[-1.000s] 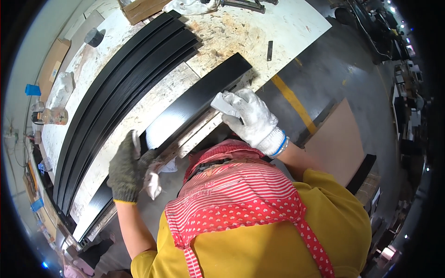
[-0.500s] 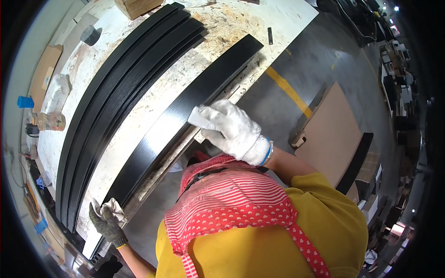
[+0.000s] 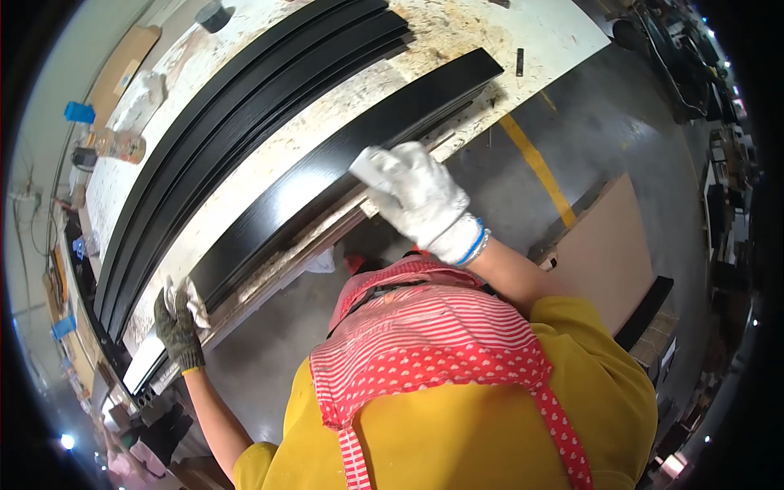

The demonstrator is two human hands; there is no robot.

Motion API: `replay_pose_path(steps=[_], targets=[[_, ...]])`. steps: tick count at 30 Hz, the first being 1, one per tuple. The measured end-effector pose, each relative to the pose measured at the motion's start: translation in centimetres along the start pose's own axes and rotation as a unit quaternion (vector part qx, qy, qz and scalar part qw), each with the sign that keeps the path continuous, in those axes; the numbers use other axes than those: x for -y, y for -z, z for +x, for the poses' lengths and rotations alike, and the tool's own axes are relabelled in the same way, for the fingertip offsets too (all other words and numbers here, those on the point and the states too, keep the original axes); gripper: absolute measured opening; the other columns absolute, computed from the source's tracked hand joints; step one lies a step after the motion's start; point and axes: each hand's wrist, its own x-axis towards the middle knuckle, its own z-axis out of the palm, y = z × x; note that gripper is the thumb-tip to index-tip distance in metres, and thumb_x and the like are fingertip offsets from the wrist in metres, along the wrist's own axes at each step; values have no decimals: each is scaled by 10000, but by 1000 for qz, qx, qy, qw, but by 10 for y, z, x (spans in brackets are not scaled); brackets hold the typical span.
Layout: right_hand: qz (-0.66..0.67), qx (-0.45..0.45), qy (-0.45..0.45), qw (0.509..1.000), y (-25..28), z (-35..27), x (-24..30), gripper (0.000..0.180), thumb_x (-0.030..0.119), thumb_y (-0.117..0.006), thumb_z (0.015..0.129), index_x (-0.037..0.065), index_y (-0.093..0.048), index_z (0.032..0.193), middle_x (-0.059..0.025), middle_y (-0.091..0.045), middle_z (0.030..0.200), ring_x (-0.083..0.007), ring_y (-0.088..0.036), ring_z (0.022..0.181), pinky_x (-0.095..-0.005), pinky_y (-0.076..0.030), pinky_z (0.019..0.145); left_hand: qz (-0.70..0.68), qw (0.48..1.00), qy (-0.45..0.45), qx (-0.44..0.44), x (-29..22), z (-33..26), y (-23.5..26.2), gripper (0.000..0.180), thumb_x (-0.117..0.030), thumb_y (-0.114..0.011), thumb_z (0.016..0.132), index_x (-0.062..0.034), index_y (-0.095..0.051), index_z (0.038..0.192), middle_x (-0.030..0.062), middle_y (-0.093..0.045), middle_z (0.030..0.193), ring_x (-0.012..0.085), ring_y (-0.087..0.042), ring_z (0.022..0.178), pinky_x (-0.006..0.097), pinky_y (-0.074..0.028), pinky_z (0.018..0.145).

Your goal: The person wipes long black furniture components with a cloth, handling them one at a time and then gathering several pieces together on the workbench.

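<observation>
The person is using 2 gloved hands along 1 long black board [image 3: 314, 175], which is lying aslant near the close edge of the white, stained table [image 3: 563, 37]. The right hand [image 3: 416, 196], in a white glove, is keeping its thumb and fingers clamped on a small white block [image 3: 369, 169]. The block is sitting over the near edge of the board, about midway along it; whether it is touching, I cannot tell. The left hand [image 3: 180, 331], in a dark green glove, is resting at the board's lower left end, with a white rag [image 3: 196, 307] against its fingers; I cannot tell whether they are closing on the rag. Beyond the board, a row of black boards [image 3: 245, 114] is lying side by side. A clear jar [image 3: 122, 147] is standing farther left, and 1 short black strip [image 3: 519, 62] is lying past the board's far right end.
</observation>
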Motion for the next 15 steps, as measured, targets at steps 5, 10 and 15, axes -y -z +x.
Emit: replay_pose_path(steps=[5, 10, 15], targets=[[90, -47, -93, 990, 8, 11, -21, 402, 155, -712, 816, 91, -543, 1176, -126, -555, 1054, -295, -567, 1004, -436, -503, 859, 21, 999, -45, 1, 30, 3, 6, 420, -186, -631, 921, 4, -575, 1291, 173, -655, 1170, 278, -609, 1117, 386, -463, 993], [-161, 3, -50, 986, -13, 2, 13, 396, 220, -700, 834, 71, -575, 1179, -146, -555, 1061, -335, -626, 930, -421, -558, 777, -19, 999, -36, 11, -5, -4, 10, 419, -247, -608, 991, 9, -571, 1321, 163, -658, 1219, 212, -620, 1096, 339, -469, 967], [43, 49, -42, 997, -77, -13, 142, 221, 193, -659, 829, 142, -581, 1029, -102, -536, 1075, -283, -607, 806, -406, -560, 728, -119, 990, -67, -16, 28, 18, 48, 368, -220, -560, 1014, -28, -583, 1326, 123, -650, 1268, 222, -599, 1157, 355, -440, 1028]])
